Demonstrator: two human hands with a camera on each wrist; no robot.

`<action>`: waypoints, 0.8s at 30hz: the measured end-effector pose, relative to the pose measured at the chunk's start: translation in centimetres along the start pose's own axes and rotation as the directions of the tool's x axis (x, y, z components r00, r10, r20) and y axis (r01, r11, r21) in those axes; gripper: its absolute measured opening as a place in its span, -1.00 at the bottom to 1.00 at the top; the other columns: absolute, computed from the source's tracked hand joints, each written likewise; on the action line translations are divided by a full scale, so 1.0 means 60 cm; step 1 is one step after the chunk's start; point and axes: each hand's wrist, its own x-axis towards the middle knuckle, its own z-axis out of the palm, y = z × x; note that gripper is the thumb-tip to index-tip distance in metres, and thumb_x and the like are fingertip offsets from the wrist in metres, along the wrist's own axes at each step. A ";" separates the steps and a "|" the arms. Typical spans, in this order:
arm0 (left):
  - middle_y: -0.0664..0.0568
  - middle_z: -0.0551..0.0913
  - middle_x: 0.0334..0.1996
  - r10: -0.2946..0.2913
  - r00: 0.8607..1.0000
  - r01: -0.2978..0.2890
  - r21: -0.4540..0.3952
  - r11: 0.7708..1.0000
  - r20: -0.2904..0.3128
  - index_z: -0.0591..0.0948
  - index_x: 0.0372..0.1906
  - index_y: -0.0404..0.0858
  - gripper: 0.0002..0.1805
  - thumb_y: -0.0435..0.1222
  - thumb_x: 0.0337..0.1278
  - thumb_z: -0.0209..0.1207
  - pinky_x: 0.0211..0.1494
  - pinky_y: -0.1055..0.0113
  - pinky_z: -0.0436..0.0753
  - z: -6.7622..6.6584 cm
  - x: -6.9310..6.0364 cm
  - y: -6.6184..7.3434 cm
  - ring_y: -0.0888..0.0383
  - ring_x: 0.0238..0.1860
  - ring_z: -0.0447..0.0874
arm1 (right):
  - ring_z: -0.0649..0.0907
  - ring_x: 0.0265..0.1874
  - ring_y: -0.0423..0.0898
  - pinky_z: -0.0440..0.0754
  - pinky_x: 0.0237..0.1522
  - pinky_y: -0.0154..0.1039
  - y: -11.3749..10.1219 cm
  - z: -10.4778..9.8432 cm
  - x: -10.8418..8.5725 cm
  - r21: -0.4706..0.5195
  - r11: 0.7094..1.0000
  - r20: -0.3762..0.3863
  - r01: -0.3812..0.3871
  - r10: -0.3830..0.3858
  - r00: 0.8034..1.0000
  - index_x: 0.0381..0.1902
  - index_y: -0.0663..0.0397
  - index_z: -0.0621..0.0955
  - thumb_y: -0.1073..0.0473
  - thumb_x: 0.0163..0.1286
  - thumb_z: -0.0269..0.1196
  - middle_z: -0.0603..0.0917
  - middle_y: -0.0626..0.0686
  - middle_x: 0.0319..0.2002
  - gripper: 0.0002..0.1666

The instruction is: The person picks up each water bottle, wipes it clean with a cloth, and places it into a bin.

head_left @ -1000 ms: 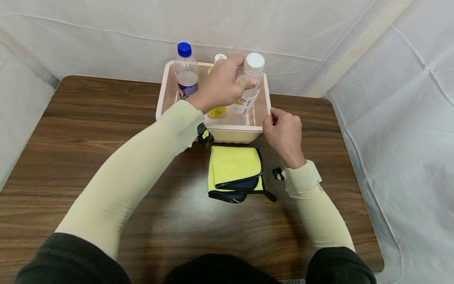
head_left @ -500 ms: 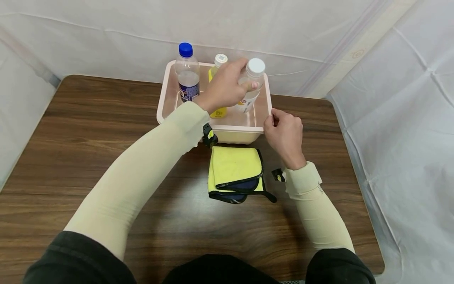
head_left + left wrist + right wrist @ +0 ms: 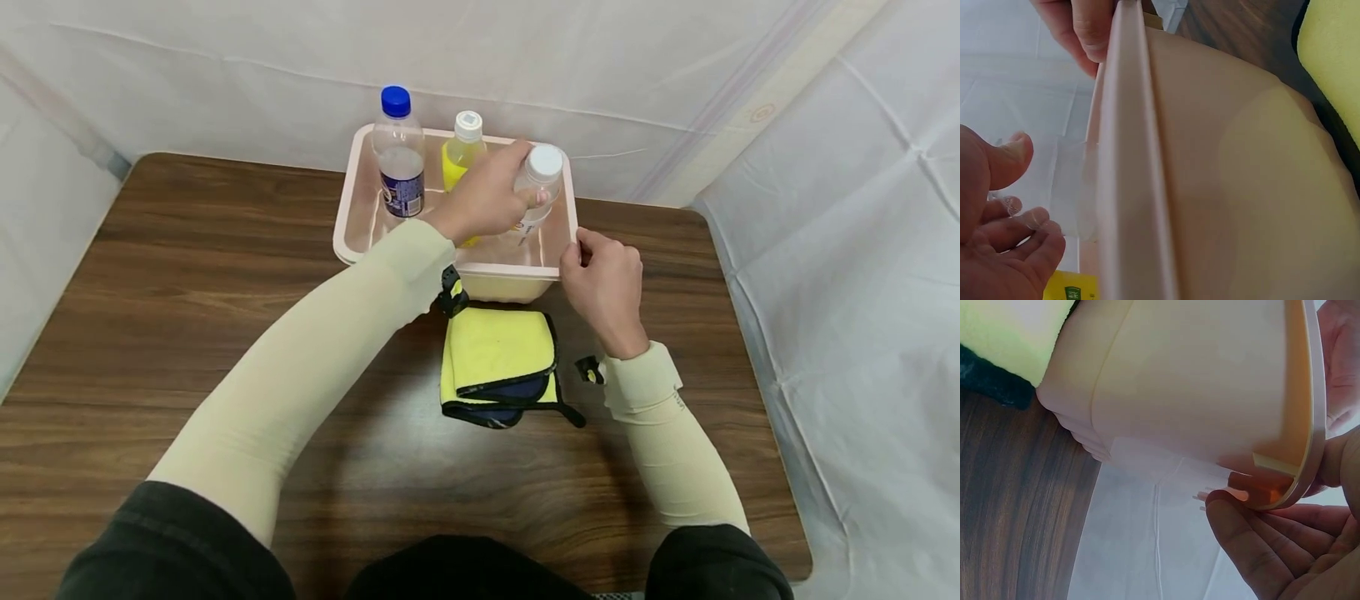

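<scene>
My left hand grips a clear plastic bottle with a white cap, inside the right part of a pale pink plastic basin. In the left wrist view the thumb and fingers of the left hand curl about the see-through bottle, behind the basin's rim. My right hand pinches the basin's front right corner. The right wrist view shows the thumb and fingers of that hand at the rim. The bottle's base is hidden by the basin wall.
Also standing in the basin are a blue-capped bottle at left and a yellow-labelled bottle with a white cap. A folded yellow cloth lies in front on the wooden table. White sheeting hangs behind.
My left hand has moved down and slightly right with the bottle, lower into the basin. More of the yellow-labelled bottle now shows. The right hand has kept its hold on the basin corner.
</scene>
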 end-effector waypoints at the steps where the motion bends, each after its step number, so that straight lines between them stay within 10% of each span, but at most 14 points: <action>1: -0.05 0.57 0.39 -0.016 1.000 0.016 0.005 1.000 0.008 0.33 0.51 -0.21 -0.38 -0.18 0.48 0.22 0.55 0.19 0.47 0.001 0.000 0.001 0.04 0.39 0.55 | 0.74 -0.53 0.08 0.57 -0.48 -0.11 0.001 -0.001 0.000 -0.001 1.000 -0.003 0.002 -0.002 1.000 0.02 0.27 0.78 0.20 0.43 0.14 0.83 0.23 -0.40 -0.61; 24: 0.00 0.16 0.67 -0.029 0.999 0.031 -0.040 0.999 0.043 -0.15 0.72 -0.06 -0.06 -0.25 0.50 0.16 0.70 0.19 0.23 0.026 -0.008 -0.023 0.05 0.59 0.31 | 0.75 -0.52 0.10 0.61 -0.47 -0.08 0.008 -0.001 -0.003 0.017 1.000 0.015 0.019 -0.019 1.000 -0.01 0.25 0.79 0.19 0.45 0.14 0.83 0.22 -0.38 -0.62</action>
